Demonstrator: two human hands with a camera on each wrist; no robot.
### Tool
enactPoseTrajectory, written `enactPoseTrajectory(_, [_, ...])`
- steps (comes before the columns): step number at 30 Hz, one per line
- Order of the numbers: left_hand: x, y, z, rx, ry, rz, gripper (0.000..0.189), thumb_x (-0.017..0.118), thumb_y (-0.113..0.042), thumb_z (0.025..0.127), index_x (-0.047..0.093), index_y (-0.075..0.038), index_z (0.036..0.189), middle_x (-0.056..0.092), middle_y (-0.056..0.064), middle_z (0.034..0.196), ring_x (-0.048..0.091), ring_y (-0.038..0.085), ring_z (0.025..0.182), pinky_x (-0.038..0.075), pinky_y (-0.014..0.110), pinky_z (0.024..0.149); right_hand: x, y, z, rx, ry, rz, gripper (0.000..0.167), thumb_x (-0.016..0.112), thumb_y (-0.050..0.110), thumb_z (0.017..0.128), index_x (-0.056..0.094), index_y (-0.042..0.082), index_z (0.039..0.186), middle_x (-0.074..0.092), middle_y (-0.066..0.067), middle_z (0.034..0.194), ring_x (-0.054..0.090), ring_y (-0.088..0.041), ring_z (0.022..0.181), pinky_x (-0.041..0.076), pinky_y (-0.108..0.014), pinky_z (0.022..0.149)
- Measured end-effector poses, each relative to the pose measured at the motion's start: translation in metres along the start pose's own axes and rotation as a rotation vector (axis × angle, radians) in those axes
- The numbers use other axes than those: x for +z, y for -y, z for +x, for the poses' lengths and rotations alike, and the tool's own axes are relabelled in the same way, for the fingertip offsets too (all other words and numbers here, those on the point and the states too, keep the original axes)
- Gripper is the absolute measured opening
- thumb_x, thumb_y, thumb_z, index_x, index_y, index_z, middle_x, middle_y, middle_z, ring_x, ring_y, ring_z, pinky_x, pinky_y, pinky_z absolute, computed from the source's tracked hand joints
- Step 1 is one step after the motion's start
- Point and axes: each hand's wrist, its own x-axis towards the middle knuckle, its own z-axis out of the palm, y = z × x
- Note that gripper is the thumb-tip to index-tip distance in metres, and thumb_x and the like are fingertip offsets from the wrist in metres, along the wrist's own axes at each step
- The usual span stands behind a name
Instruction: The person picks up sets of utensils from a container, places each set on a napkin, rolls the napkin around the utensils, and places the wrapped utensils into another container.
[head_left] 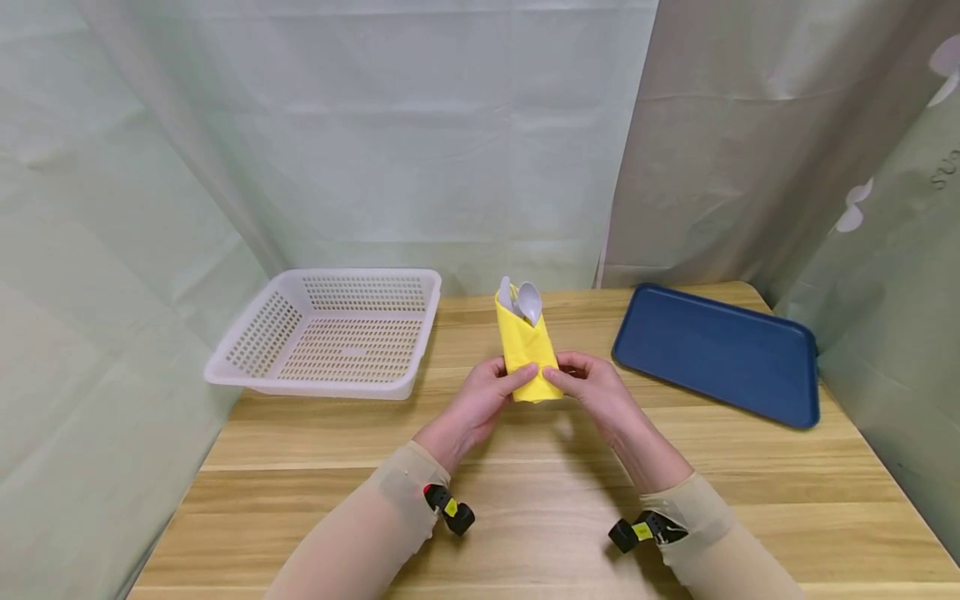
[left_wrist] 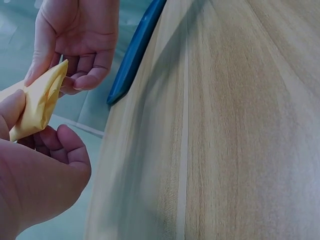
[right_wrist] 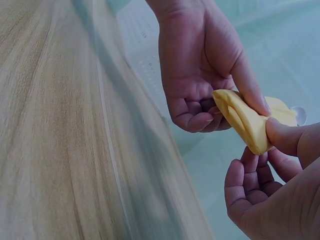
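Note:
A folded yellow napkin [head_left: 527, 350] is held up above the table's middle, its lower end nearest me. Out of its top stick a pale plastic spoon [head_left: 529, 302] and a knife [head_left: 506, 291]; a further piece between them is mostly hidden. My left hand [head_left: 487, 392] pinches the napkin's lower left side, thumb on the front and fingers behind. On the lower right side my right hand [head_left: 596, 387] grips it the same way. The right wrist view shows the napkin's [right_wrist: 245, 120] folded bottom end between both thumbs and the curled fingers.
A white perforated plastic basket [head_left: 408, 387] stands at the back left of the wooden table [head_left: 525, 517]. At the back right lies a dark blue tray [head_left: 716, 354]. Pale curtains [head_left: 405, 150] hang behind the table and along both sides.

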Motion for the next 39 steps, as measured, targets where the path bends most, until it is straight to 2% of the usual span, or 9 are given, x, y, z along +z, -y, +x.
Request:
enactPoseTrajectory(12, [0.002,-0.005,-0.002,0.019,-0.047,0.039,0.038,0.078,-0.023,0.106,0.073,0.003,0.134,0.075,0.009,0.127,0.067,0.016,0.108,0.055,0.03,0.094,0.002,0.001,0.001,-0.004,-0.013,0.025,0.035,0.074,0.015,0.108,0.071,-0.007,0.135,0.074,-0.014,0.124,0.068,-0.017,0.104,0.058,-0.025,0.088])
enactPoseTrajectory(20, [0.001,-0.009,-0.004,0.024,-0.067,0.068,0.037,0.078,-0.023,0.105,0.073,0.003,0.132,0.076,0.009,0.123,0.067,0.016,0.105,0.054,0.03,0.093,0.002,0.002,0.001,-0.003,-0.006,0.044,0.04,0.072,0.017,0.109,0.069,-0.008,0.139,0.073,-0.016,0.129,0.07,-0.016,0.105,0.059,-0.024,0.087])
enactPoseTrajectory(24, [0.0,-0.013,-0.005,0.018,-0.073,0.088,0.038,0.078,-0.025,0.106,0.074,0.001,0.132,0.076,0.009,0.124,0.067,0.017,0.106,0.053,0.032,0.094,0.002,0.003,0.001,-0.001,-0.008,0.042,0.042,0.07,0.021,0.111,0.068,-0.007,0.142,0.072,-0.017,0.133,0.069,-0.015,0.106,0.059,-0.024,0.089])
enactPoseTrajectory(29, [-0.002,-0.018,-0.006,0.014,-0.083,0.118,0.04,0.079,-0.029,0.105,0.074,0.0,0.131,0.076,0.01,0.124,0.068,0.019,0.106,0.053,0.036,0.096,0.002,0.005,0.0,-0.027,-0.028,0.033,0.042,0.065,0.024,0.114,0.068,-0.007,0.142,0.073,-0.015,0.131,0.07,-0.014,0.104,0.059,-0.028,0.093])
enactPoseTrajectory(34, [-0.003,-0.023,-0.008,0.007,-0.078,0.146,0.04,0.08,-0.03,0.105,0.074,0.0,0.131,0.076,0.01,0.123,0.069,0.019,0.106,0.053,0.036,0.096,0.0,0.004,-0.004,-0.092,-0.054,-0.042,0.042,0.064,0.029,0.115,0.07,-0.004,0.14,0.075,-0.015,0.128,0.071,-0.022,0.107,0.058,-0.037,0.101])
enactPoseTrajectory(39, [-0.006,-0.029,-0.008,0.01,-0.087,0.182,0.039,0.079,-0.029,0.105,0.074,0.0,0.131,0.077,0.011,0.122,0.07,0.02,0.105,0.055,0.035,0.094,-0.003,0.001,-0.006,-0.168,-0.054,-0.187,0.042,0.063,0.029,0.115,0.071,-0.001,0.143,0.075,-0.016,0.131,0.07,-0.032,0.117,0.057,-0.046,0.105])
